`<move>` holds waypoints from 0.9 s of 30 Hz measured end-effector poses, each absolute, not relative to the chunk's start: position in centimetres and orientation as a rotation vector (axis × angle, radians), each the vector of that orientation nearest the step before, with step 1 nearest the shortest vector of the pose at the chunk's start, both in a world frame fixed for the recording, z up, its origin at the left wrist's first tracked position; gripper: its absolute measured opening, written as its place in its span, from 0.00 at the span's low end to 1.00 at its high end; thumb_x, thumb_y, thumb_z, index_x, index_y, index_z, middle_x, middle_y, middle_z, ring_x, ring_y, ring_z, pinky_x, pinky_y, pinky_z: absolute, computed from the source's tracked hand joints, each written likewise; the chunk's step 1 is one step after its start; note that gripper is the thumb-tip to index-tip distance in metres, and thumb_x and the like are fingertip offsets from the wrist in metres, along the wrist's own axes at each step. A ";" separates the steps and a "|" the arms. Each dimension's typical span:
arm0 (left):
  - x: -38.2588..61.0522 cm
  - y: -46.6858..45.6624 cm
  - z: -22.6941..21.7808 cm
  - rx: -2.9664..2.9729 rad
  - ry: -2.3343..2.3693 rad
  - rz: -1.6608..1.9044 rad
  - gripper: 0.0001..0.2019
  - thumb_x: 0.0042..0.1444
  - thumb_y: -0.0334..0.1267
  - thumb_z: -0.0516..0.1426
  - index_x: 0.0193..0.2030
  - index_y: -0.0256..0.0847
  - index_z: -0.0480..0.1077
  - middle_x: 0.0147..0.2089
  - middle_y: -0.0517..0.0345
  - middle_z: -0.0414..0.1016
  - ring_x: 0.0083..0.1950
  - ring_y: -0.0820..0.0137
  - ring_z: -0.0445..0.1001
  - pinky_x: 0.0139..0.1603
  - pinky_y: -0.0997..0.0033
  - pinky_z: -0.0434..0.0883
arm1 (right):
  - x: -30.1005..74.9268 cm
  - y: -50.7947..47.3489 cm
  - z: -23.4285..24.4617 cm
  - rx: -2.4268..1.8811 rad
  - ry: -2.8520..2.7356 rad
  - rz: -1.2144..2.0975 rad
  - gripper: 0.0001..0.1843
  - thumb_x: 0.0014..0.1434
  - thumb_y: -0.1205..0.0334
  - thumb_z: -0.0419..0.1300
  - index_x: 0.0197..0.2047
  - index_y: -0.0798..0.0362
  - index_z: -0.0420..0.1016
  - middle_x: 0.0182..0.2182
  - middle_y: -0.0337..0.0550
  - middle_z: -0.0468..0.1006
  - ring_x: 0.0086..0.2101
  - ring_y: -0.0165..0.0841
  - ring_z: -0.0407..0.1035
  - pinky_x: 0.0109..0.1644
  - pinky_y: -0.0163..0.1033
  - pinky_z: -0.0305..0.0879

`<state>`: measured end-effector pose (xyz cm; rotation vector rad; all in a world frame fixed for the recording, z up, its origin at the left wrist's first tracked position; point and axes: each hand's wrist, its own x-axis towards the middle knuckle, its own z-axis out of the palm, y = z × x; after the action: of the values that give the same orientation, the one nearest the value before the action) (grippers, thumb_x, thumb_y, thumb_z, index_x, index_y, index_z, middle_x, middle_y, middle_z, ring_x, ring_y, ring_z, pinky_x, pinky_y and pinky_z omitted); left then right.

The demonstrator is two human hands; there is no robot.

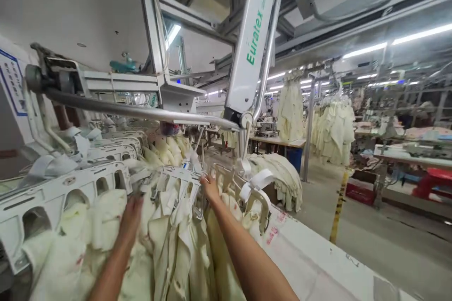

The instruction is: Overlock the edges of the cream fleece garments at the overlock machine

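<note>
My right hand (211, 187) is closed at the right end of a white plastic clip hanger (181, 174), its fingers pinching the edge. Pale cream fabric pieces (181, 235) hang in folds below that hanger. On the left, my left hand (133, 210) is smeared by motion, close to cream pieces (109, 218) that hang from a larger white hanger (70, 183); its grip is not clear. Farther right, another clip hanger (263, 204) with white straps holds more cream fabric, beside my right forearm.
A grey metal rail (141, 112) crosses above my hands, joined to a white arm (249, 51) marked Euratex. To the right lies a white tabletop (318, 263). Beyond are a pile of cream garments (278, 178), a post (308, 141) and sewing tables (275, 140).
</note>
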<state>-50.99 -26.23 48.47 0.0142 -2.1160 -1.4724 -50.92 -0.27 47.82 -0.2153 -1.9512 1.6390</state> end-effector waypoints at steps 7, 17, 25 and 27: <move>-39.7 -18.8 32.5 -0.305 -2.435 -1.744 0.31 0.46 0.55 0.53 0.53 0.39 0.63 0.51 0.40 0.74 0.53 0.55 0.73 0.53 0.61 0.71 | -44.4 -2.0 35.7 -0.273 -2.099 1.433 0.14 0.61 0.56 0.56 0.47 0.56 0.69 0.47 0.46 0.70 0.46 0.35 0.67 0.50 0.48 0.65; -52.7 -16.6 37.9 -0.254 -2.368 -1.624 0.24 0.61 0.49 0.49 0.59 0.36 0.58 0.63 0.41 0.59 0.64 0.58 0.59 0.62 0.54 0.58 | -43.6 -3.4 36.3 -0.232 -2.089 1.210 0.06 0.58 0.61 0.56 0.36 0.55 0.68 0.37 0.41 0.67 0.34 0.30 0.63 0.40 0.39 0.63; -55.2 -13.2 39.9 -0.317 -2.480 -1.607 0.14 0.62 0.45 0.52 0.42 0.34 0.69 0.41 0.53 0.73 0.42 0.68 0.73 0.46 0.60 0.70 | -40.9 -4.6 36.6 -0.272 -2.055 1.161 0.16 0.54 0.62 0.55 0.47 0.48 0.72 0.47 0.47 0.68 0.47 0.43 0.66 0.48 0.43 0.64; -53.3 -13.4 39.9 -0.254 -2.435 -1.567 0.15 0.64 0.45 0.49 0.41 0.34 0.69 0.38 0.54 0.73 0.40 0.69 0.73 0.45 0.61 0.69 | -39.5 -5.5 35.9 -0.298 -2.046 1.132 0.25 0.50 0.63 0.58 0.54 0.46 0.69 0.56 0.48 0.62 0.57 0.48 0.57 0.57 0.50 0.58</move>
<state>-53.34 -13.37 39.85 -0.2540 -2.4346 -1.5667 -39.52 -5.53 35.91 -0.2982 -2.0465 1.1321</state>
